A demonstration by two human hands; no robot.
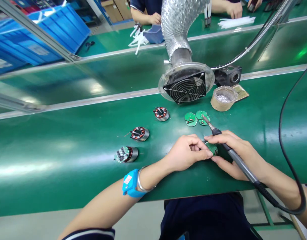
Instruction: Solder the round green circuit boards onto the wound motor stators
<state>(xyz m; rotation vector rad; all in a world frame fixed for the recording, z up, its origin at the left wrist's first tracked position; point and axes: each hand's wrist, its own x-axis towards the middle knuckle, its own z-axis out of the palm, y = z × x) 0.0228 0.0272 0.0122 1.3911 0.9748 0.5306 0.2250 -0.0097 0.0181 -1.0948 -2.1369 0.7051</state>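
My left hand (190, 151) pinches the near-left side of a small round green circuit board (212, 148). A soldering iron (240, 161) rests across my right hand (240, 151), its bare tip pointing up and left. The fingertips of that same hand touch the board's right side, so both hands hold it just above the bench. Two more round green circuit boards (191, 119) lie beyond my hands, close to the iron's tip. To the left stand two motor stators (139, 133) with copper windings, and a third stator (133, 154) carries a green board on its end.
A fume extractor fan (187, 89) on a silver duct (177, 26) hangs over the bench. Behind the boards sits a round tub (223, 99) with silvery bits. The iron's black cable (285, 133) loops at right. Co-workers' hands and blue bins (43, 36) are across the divider.
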